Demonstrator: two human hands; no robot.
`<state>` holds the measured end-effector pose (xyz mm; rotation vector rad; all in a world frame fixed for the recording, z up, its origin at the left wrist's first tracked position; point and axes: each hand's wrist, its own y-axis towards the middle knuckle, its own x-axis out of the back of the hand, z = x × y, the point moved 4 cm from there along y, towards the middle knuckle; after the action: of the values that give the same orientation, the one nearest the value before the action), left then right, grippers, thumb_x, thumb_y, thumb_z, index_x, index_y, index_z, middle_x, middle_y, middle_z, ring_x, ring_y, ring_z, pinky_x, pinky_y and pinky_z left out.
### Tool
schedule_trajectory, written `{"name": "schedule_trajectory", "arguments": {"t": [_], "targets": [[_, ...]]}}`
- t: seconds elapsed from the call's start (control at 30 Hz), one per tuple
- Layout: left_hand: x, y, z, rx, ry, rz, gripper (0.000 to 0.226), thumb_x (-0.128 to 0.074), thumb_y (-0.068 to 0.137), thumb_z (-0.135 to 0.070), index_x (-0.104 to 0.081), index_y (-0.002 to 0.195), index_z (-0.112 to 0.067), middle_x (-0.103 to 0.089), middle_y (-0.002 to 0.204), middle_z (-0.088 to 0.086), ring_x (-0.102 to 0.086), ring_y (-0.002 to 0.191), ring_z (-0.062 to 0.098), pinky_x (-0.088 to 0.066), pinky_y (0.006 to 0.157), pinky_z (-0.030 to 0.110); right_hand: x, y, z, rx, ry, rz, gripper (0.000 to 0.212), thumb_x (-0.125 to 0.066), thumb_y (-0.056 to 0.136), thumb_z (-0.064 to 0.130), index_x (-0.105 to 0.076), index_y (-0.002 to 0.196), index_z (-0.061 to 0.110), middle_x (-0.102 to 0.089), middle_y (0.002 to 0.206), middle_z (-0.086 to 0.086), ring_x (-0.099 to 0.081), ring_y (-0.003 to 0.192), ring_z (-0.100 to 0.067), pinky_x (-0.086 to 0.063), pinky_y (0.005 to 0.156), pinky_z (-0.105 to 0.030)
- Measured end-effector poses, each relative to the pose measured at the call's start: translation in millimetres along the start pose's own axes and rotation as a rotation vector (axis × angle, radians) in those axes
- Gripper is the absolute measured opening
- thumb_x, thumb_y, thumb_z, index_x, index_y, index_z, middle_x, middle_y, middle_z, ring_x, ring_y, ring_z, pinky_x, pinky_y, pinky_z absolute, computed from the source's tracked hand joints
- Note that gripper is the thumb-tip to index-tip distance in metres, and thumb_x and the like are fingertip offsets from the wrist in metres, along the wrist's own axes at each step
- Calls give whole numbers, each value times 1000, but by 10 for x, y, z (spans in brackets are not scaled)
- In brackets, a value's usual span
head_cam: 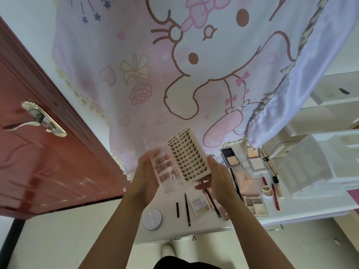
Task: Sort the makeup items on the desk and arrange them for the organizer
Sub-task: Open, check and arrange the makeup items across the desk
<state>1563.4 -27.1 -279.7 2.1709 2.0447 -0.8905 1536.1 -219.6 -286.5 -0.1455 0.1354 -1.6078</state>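
Observation:
I hold an opened false-eyelash box above the white desk point(174, 232). My left hand point(147, 171) grips its clear plastic lid point(165, 167). My right hand point(217, 175) supports the lash tray point(186, 154) from the lower right. On the desk below lie a round white jar point(152, 218), a short black stick point(177, 209), a dark pencil point(187, 209) and a pastel eyeshadow palette point(200, 203). Further right are open powder compacts point(232, 157), a pink-lidded palette point(251, 186), a neutral quad palette point(255, 205), a small round pot point(267, 190) and a red pencil point(275, 198).
A white plastic organizer point(318, 166) with compartments stands at the desk's right end. A cartoon-print curtain point(174, 65) hangs behind the desk. A red-brown door point(38, 152) with a metal handle is at the left. White shelves point(330, 105) sit at the far right.

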Motion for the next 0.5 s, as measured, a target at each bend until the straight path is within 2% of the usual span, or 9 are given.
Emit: {"name": "schedule_trajectory", "arguments": {"t": [0.07, 0.13, 0.3, 0.4, 0.5], "targets": [[70, -4, 49, 106, -191, -51, 75, -53, 80, -63, -57, 131, -9, -71, 109, 12, -65, 105, 29, -50, 97, 50, 63, 16, 10, -16, 0, -59, 42, -32, 108, 34, -66, 106, 10, -75, 89, -9, -74, 78, -24, -60, 58, -34], [111, -25, 70, 151, -334, -53, 78, -53, 79, -63, -57, 132, -5, -67, 114, 14, -62, 108, 31, -47, 99, 49, 95, 14, 12, -46, 24, -57, 37, -33, 109, 28, -65, 107, 11, -75, 88, -7, -74, 76, -24, -61, 59, -35], [128, -26, 73, 205, -612, -10, 73, -60, 84, -57, -56, 131, -1, -61, 131, 22, -56, 126, 38, -38, 109, 56, 72, 0, -50, -124, 111, -16, 37, -32, 109, 30, -65, 113, 12, -76, 93, -9, -75, 79, -27, -61, 61, -32], [183, 19, 84, 191, -564, -41, 67, -59, 87, -54, -57, 131, -4, -62, 131, 24, -58, 124, 40, -41, 106, 60, 65, 23, -98, -132, 130, -25, 37, -32, 109, 30, -65, 114, 13, -76, 96, -8, -75, 82, -26, -60, 60, -31], [306, 38, 152, 164, -320, -100, 59, -53, 92, -56, -59, 130, -11, -67, 126, 17, -64, 117, 37, -50, 98, 55, 63, 50, -165, -135, 160, -66, 35, -32, 109, 29, -63, 115, 14, -76, 97, -6, -75, 82, -23, -60, 60, -30]]}}
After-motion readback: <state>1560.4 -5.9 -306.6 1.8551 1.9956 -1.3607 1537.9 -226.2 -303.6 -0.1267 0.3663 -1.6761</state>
